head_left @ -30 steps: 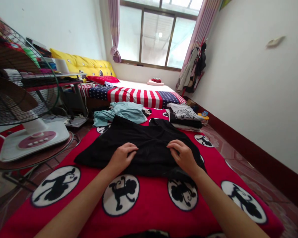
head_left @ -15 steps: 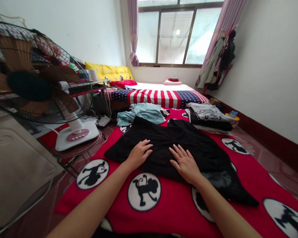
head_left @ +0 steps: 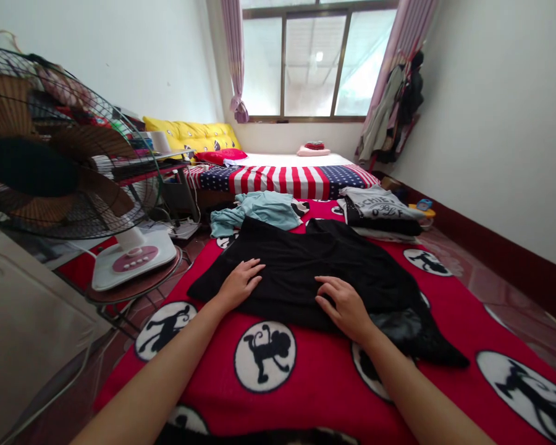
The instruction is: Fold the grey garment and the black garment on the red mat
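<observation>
A black garment (head_left: 306,272) lies spread on a red blanket with white monkey circles (head_left: 306,383). My left hand (head_left: 240,284) rests flat on the garment's left part, fingers stretched out and slightly apart. My right hand (head_left: 345,305) lies on the garment's near edge toward the right, fingers slightly curled and pressing the cloth. Neither hand holds anything up. The garment's right end trails to a point near the blanket's right side.
A light blue garment (head_left: 259,210) is crumpled beyond the black one. Folded clothes (head_left: 380,213) are stacked at the far right. A standing fan (head_left: 60,179) is at the left. A mattress with a striped flag cover (head_left: 287,176) lies under the window.
Both hands went from pinching the cloth to lying flat on it. Since half a second ago they have drawn slightly nearer and the right fingers curled a little. The view shifted.
</observation>
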Available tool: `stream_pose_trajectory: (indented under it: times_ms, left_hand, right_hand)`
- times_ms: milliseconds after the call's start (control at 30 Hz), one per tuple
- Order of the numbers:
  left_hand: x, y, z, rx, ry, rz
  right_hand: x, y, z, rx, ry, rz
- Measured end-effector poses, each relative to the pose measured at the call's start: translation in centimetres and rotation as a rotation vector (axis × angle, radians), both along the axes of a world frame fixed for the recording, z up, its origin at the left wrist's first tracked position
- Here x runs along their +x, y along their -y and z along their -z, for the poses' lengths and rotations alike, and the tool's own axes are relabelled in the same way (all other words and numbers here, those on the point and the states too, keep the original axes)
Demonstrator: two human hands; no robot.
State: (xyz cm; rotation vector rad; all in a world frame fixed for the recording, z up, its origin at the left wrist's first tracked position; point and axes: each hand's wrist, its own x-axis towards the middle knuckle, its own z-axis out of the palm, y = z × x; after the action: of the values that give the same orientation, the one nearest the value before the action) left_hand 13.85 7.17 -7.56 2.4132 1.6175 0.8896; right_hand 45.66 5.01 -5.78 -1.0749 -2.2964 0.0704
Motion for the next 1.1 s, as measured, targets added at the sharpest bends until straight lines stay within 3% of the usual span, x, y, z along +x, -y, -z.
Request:
stream_pose_trajectory:
  times_ms: [100, 167, 267, 333, 533, 733, 800, 967, 1100]
  left_hand:
    - [0.8, 1.3, -0.7, 0.137, 0.05, 0.034]
    - [1.4, 2.6, -1.3, 0.192, 0.069, 0.127]
    - [2.0, 4.6, -1.7, 0.16, 0.026, 0.278]
    - [1.9, 5.4, -1.6, 0.153, 0.006, 0.274]
    - [1.1, 5.8, -0.9, 0.211, -0.008, 0.109]
    - [-0.3, 6.6, -1.6, 0.136, -0.018, -0.004]
    - [-1.4, 6.7, -1.8, 0.141, 0.022, -0.118]
    - [-4.5, 4.8, -1.8, 0.201, 0.135, -0.542]
    - [-5.5, 2.7, -1.9, 0.038, 0.201, -0.593]
  right_hand:
    - [0.0, 0.1, 0.0, 0.045, -0.14, 0.075]
    - [0.1, 0.2, -0.2, 0.05, -0.176, 0.087]
    - [0.3, 0.6, -0.5, 0.025, -0.194, 0.039]
    - [0.4, 0.9, -0.7, 0.006, -0.171, -0.014]
    - [0.4, 0.9, -0.5, -0.002, -0.1, -0.047]
    - [0.6, 0.5, -0.1, -0.01, -0.108, -0.105]
    - [0.6, 0.4, 0.0, -0.019, -0.1, -0.101]
    - [0.5, 0.2, 0.0, -0.009, -0.088, -0.079]
    - [0.4, 0.4, -0.2, 0.003, -0.084, -0.07]
